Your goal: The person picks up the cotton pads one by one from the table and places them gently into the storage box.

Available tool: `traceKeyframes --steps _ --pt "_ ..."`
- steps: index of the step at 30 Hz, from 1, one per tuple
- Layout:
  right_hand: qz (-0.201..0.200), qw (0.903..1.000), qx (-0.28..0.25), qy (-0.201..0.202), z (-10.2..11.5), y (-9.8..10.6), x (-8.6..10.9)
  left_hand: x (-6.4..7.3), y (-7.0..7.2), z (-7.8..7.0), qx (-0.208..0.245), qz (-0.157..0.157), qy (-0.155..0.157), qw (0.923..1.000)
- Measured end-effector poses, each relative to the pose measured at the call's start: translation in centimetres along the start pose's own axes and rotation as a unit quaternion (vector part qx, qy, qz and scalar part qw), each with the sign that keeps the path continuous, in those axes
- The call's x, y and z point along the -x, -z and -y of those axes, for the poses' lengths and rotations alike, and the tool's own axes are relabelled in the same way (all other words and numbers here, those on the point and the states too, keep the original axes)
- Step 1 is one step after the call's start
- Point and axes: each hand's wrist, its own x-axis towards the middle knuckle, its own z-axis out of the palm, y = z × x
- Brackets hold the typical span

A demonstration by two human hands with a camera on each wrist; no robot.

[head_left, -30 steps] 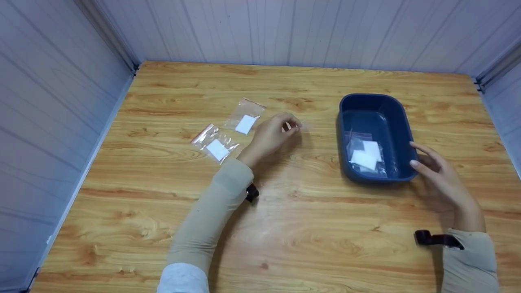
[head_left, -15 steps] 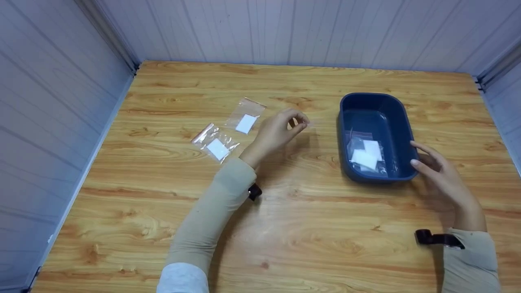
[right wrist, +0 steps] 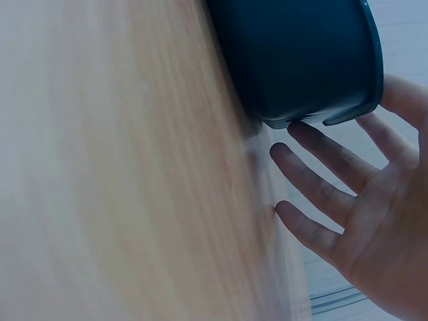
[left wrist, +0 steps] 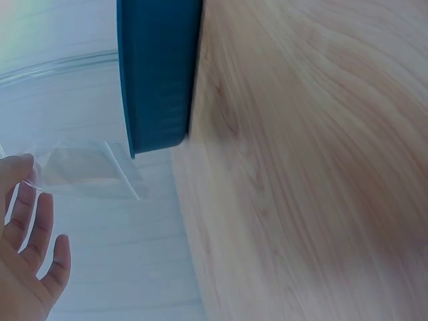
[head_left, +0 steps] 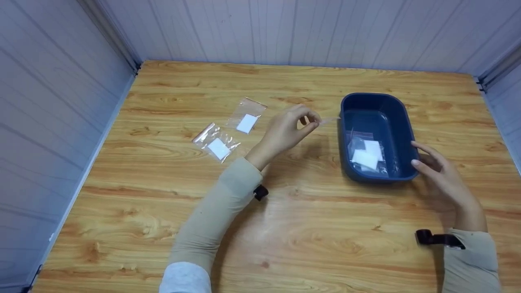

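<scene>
My left hand [head_left: 287, 128] pinches a small clear zip bag [head_left: 329, 121] by one end, in the air just left of the blue plastic box [head_left: 351, 177]. In the left wrist view the zip bag [left wrist: 93, 170] hangs out from the fingertips, near the box's wall; its contents are hard to make out. My right hand [head_left: 443, 175] holds the box's right rim near the front corner with thumb and index finger. In the right wrist view its other fingers spread below the box [right wrist: 301, 60]. Inside the box lie zip bags [head_left: 366, 156] with white squares.
Two more zip bags lie flat on the wooden table [head_left: 317, 228], left of my left hand: a nearer bag [head_left: 218, 148] and a farther bag [head_left: 247, 123], each with a white square. Pale panel walls [head_left: 268, 32] bound the table at the back and sides.
My left hand has moved rightward and slightly away from me, carrying the zip bag toward the box's left rim. The right hand and the box stay in place.
</scene>
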Motion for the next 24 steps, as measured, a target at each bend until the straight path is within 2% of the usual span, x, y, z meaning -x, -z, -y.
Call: traceKeyframes --steps 4,12,24 --pt "-0.001 1.0000 -0.003 -0.001 -0.1 0.0 0.0 -0.2 -0.3 -0.6 -0.002 -0.009 -0.016 0.9998" --pt "-0.006 0.9998 0.000 -0.016 -0.3 -0.1 -0.2 -0.8 -1.0 -1.8 0.024 -0.029 -0.043 0.9984" --pt "-0.006 0.9998 0.005 -0.017 -0.3 0.0 -0.3 -1.4 -2.3 -3.2 0.025 -0.029 -0.048 0.9981"
